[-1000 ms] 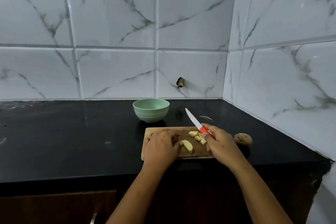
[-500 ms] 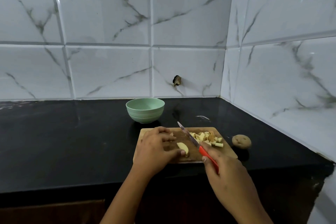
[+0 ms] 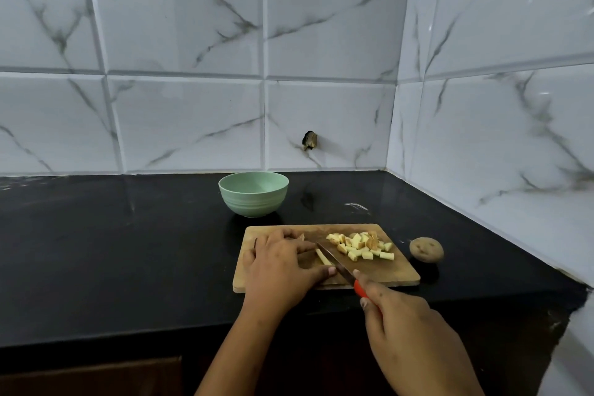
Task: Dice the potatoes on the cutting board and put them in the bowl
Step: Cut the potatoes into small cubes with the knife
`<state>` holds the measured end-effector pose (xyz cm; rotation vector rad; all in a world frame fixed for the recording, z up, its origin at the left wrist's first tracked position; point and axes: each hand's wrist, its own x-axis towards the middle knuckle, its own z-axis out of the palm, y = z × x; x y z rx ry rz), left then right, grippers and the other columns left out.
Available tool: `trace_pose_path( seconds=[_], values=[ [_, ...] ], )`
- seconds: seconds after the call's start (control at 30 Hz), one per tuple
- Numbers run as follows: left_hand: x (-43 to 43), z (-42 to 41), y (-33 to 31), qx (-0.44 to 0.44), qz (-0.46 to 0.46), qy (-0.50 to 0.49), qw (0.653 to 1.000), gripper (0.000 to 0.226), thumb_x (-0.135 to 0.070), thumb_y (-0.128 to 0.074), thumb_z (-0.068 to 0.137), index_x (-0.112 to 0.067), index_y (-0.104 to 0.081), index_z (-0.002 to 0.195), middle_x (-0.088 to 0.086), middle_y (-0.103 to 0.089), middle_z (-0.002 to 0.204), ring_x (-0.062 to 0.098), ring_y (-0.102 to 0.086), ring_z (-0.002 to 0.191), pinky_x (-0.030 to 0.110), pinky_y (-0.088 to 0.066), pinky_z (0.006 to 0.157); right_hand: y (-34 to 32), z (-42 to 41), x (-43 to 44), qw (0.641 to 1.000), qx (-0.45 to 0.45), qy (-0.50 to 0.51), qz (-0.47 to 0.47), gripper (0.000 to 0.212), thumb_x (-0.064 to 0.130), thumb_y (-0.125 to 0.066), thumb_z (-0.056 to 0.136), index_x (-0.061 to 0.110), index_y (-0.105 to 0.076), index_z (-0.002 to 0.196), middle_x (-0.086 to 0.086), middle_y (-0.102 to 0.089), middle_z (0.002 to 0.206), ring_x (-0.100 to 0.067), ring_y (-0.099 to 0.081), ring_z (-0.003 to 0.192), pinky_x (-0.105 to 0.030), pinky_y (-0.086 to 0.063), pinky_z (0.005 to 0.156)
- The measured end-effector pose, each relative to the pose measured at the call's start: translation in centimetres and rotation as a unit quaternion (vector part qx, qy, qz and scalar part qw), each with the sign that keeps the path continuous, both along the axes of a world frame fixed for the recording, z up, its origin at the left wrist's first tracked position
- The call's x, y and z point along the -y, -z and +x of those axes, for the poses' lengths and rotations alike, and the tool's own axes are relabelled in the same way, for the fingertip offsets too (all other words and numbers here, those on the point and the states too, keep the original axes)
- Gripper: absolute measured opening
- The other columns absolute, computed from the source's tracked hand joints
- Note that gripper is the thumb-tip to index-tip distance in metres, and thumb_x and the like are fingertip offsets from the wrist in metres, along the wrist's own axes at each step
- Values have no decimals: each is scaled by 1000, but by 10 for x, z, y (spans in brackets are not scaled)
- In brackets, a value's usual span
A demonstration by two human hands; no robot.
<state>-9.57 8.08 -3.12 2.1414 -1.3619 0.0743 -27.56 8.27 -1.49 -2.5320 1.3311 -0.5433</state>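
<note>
Marble-veined white tiles back the black counter (image 3: 128, 251), where the wooden cutting board (image 3: 398, 273) lies straight ahead of me. The green bowl (image 3: 254, 199) stands beyond the board at 11 o'clock, apart from it, with no potato showing inside. My left grip (image 3: 279, 264) is curled down over a potato piece (image 3: 322, 256) on the board's 9 o'clock half, pinning it. Only a pale strip of the piece shows past my fingertips. My right grip (image 3: 408, 331) is clenched around the red handle of the knife (image 3: 334, 262), off the board's near edge at 5 o'clock. The blade runs from there up toward 11 o'clock, its edge down on the board just beside that strip and close to my left fingertips. Strip and blade lie nearly parallel, so I judge this stroke to be a lengthwise slice. Dicing will need the blade, or the strip, turned crosswise. The diced heap (image 3: 360, 246) sits at 1 o'clock on the board, on the far side of the blade from my left grip, so the knife hand is the nearer one to sweep it. A whole unpeeled potato (image 3: 426, 249) waits on the counter at 3 o'clock, just off the board's right edge. I judge the task well short of done.
</note>
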Motion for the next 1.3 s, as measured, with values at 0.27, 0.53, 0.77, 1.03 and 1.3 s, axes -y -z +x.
trace_pose_path(
  seconds=[0.27, 0.53, 0.77, 1.03, 1.3],
  values=[
    [-1, 0, -2, -1, 24, 3, 1000, 55, -72, -56, 73, -49, -54, 124, -18, -35, 136, 11, -27, 128, 35, -20, 105, -2, 28, 9, 976, -205, 48, 64, 79, 17, -47, 96, 34, 8, 150, -4, -49, 129, -12, -50, 85, -29, -37, 67],
    [1, 1, -2, -16, 28, -3, 999, 51, -70, -56, 74, -49, -56, 121, -18, -36, 133, 11, -30, 124, 33, -20, 102, -2, 40, 18, 984, -169, 11, -55, 65, 9, -44, 96, 28, -14, 151, 0, -61, 111, -15, -62, 91, -28, -42, 60],
    [-2, -3, -1, -2, 21, -24, 999, 56, -71, -52, 75, -47, -52, 125, -16, -38, 133, 12, -31, 126, 34, -22, 103, 2, 29, 14, 984, -160, -12, -78, 68, 8, -40, 97, 27, -5, 152, -2, -60, 113, -16, -60, 88, -26, -38, 56],
    [1, -2, 2, 25, 43, -26, 998, 55, -67, -45, 81, -45, -45, 132, -11, -36, 138, 17, -29, 129, 39, -23, 106, 6, 9, 14, 996, -47, 7, -71, 52, 27, -32, 102, 43, -16, 148, 7, -58, 120, -12, -59, 99, -27, -46, 72],
    [-1, -6, 4, 49, 40, -39, 997, 63, -75, -41, 79, -39, -46, 131, -6, -30, 142, 18, -25, 132, 38, -23, 107, 11, 12, 55, 989, 147, -10, 8, 42, 34, -37, 101, 40, -35, 143, 6, -57, 107, 0, -44, 74, -13, -31, 55]
  ],
)
